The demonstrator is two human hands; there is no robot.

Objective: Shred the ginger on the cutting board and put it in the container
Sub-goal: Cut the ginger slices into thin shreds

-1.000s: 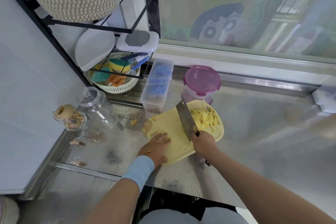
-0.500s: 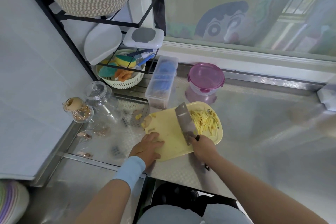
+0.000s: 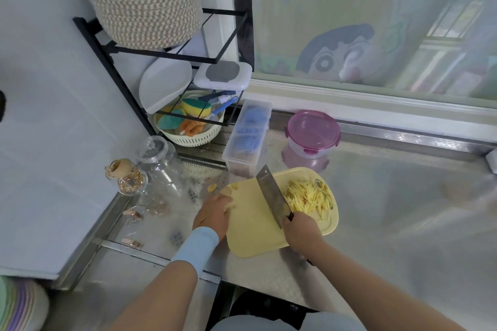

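Observation:
A pale yellow cutting board (image 3: 252, 223) lies on the steel counter. A pile of shredded ginger (image 3: 309, 197) covers its far right part. My right hand (image 3: 302, 231) grips the handle of a cleaver (image 3: 271, 196), whose blade stands on the board just left of the shreds. My left hand (image 3: 213, 213) rests on the board's left edge, fingers toward an uncut ginger piece (image 3: 227, 191) at the board's far left corner. A round container with a pink lid (image 3: 312, 134) stands closed just behind the board.
A clear lidded box (image 3: 248, 134) with blue contents stands left of the pink container. Glass jars (image 3: 158, 164) and small clips sit at the left. A black rack (image 3: 172, 56) holds a woven basket, a sponge basket (image 3: 191, 126) and lids. The counter stretches right.
The view has shifted and drawn closer. My left hand slid up the board's left edge toward the ginger piece. The cleaver stays beside the shreds.

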